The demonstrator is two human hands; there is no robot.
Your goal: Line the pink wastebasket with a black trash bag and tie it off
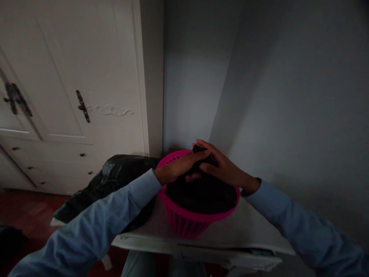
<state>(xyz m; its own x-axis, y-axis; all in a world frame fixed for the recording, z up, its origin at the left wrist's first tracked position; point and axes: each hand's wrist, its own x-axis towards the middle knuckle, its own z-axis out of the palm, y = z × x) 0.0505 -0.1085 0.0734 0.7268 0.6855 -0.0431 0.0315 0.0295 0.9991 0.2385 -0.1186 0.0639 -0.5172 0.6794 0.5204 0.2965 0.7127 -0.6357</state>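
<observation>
Two hands in play, left hand (pixel 181 164) and right hand (pixel 226 165), fingers (pixel 212 149) curled onto the dark cloth (pixel 198 148) above the pink basket (pixel 187 223) on the counter (pixel 248 231): seemingly soft, light, unbreakable, best gripped by bunched folds!

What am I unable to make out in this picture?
In the head view:
What the black material in the pink basket is: too dark, partly behind the left fingers and right fingers.
Basket's floor: hidden by that material.
Black plastic bag's inside: hidden by its plastic.
Dark object: cut off by the left edge.
</observation>
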